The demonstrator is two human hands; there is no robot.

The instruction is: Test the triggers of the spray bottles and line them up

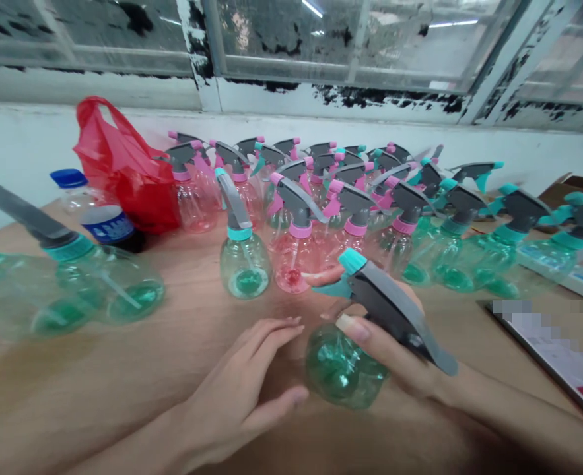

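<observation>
A green see-through spray bottle (pixel 345 366) with a grey and teal trigger head is in my right hand (pixel 395 349), whose fingers and thumb wrap round its neck. The bottle tilts, its nozzle pointing up and to the left. Just left of it, my left hand (pixel 241 389) holds nothing, fingers stretched out and thumb apart, palm side toward the bottle. Beyond my hands stand a green spray bottle (pixel 245 264) and a pink spray bottle (pixel 296 257), both upright on the wooden table (pixel 182 356).
Several pink and green spray bottles (pixel 355 224) crowd the back. Green spray bottles (pixel 133 290) stand at the left. Behind them are a blue-capped drink bottle (pixel 105 221) and a red plastic bag (pixel 123 165). A flat, dark-edged board with paper (pixel 553 356) lies at the right.
</observation>
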